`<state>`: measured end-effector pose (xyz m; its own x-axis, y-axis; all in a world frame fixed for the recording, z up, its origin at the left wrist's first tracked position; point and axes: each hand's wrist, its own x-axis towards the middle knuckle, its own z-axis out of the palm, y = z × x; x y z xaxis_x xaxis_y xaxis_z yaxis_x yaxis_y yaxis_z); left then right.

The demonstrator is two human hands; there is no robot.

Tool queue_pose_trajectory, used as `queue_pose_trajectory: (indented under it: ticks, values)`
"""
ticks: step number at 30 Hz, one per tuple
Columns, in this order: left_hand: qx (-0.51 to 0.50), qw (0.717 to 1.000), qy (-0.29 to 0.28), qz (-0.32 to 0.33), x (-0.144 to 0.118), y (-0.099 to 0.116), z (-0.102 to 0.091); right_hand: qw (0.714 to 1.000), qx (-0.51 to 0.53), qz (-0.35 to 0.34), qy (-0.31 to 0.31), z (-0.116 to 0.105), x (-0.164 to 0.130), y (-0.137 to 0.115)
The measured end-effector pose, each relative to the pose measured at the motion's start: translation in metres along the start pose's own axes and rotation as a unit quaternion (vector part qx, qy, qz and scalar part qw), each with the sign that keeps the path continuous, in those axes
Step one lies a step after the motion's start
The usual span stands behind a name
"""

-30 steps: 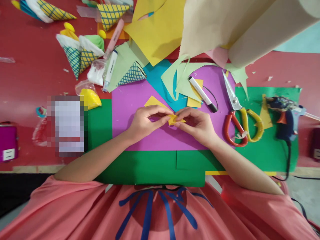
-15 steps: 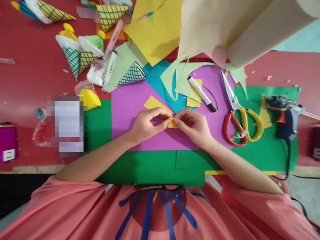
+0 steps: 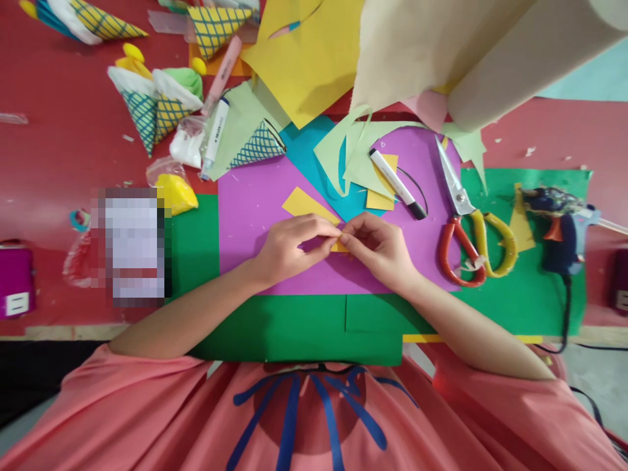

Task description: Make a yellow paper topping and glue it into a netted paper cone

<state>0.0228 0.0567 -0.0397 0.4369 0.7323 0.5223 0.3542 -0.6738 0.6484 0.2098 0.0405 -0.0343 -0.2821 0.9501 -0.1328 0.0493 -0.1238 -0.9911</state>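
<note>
My left hand (image 3: 289,247) and my right hand (image 3: 380,248) meet fingertip to fingertip over a purple sheet (image 3: 260,203). Both pinch a small yellow paper piece (image 3: 339,246), which is mostly hidden by the fingers. A flat yellow paper scrap (image 3: 303,203) lies just beyond my left hand. A black-tipped white marker (image 3: 396,183) rests above my right hand on a yellow square.
Scissors (image 3: 466,229) with red and yellow handles lie to the right, a blue glue gun (image 3: 562,229) further right on green paper (image 3: 530,294). Patterned paper cones (image 3: 147,111), markers and a yellow sheet (image 3: 304,59) crowd the far left. A beige roll (image 3: 490,59) overhangs the top right.
The hands have drawn closer together and the yellow piece, showing as a pointed shape a second ago, is now folded smaller and nearly covered by the fingertips.
</note>
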Motion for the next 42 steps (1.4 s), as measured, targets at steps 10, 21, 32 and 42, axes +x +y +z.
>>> queue_pose_trajectory:
  ticks: [10, 21, 32, 42]
  values:
    - [0.054, 0.998, 0.01, 0.007, 0.001, 0.001, -0.001, 0.998, 0.043, 0.038, -0.032, -0.004, 0.002, 0.0]
    - [0.173, 0.968, -0.074, 0.166, -0.003, -0.005, -0.02, 0.951, 0.264, 0.147, -0.069, -0.005, 0.005, -0.004]
    - [0.179, 0.961, -0.059, 0.203, -0.004, -0.008, -0.017, 0.944, 0.297, 0.12, -0.077, -0.005, 0.005, -0.001]
    - [-0.176, 0.98, -0.067, -0.058, 0.006, -0.011, -0.009, 0.954, 0.269, 0.116, -0.068, -0.007, 0.007, -0.002]
